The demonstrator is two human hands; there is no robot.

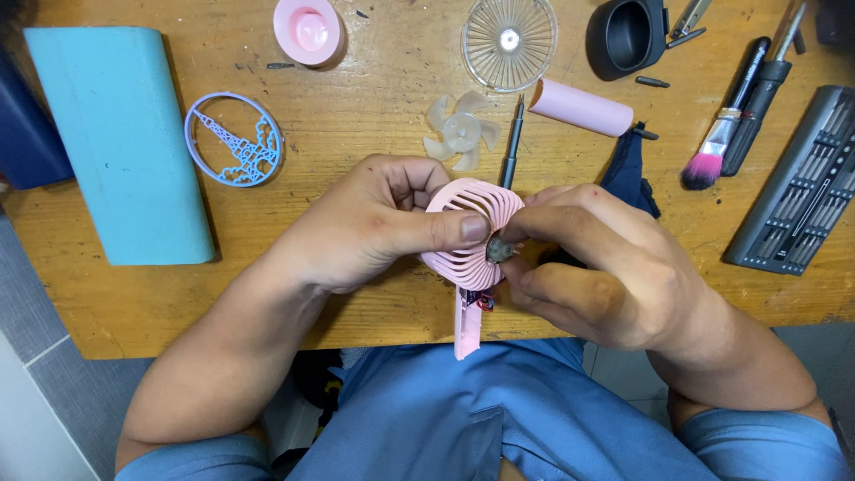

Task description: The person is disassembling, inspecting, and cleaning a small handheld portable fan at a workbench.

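Much of the pink fan housing [470, 233] is covered by the two hands that hold it above the near edge of the worktop [356, 134]; only its slotted round grille and the narrow handle hanging down toward the blue-clad lap are seen. A small bunch of wires at the neck of the handle is too small to be made out clearly. A small dark metal part [499, 249], apparently a motor, is pinched at the grille's centre, but most of it is hidden by fingertips. A dark blue cloth [634, 169] is largely concealed behind the right hand. At the far edge, a black cup-shaped part [626, 36], a clear round grille [508, 40] and metal pliers [688, 20] are cut off by the frame, as is a bit case [797, 191] at the right edge.

The left hand [378, 223] is curled around the housing from the left, thumb laid flat across the grille and fingers folded behind the rim. The right hand [597, 263] is closed from the right, with thumb and forefinger pressed together on the small dark metal part and the other fingers tucked beneath.

Farther back on the worktop are seen a translucent fan blade [461, 132], a screwdriver [511, 147], a pink tube [581, 107], a pink-bristled brush [723, 125], a pink round cap [307, 29], a blue ring ornament [233, 139] and a light blue box [125, 142] at the left.
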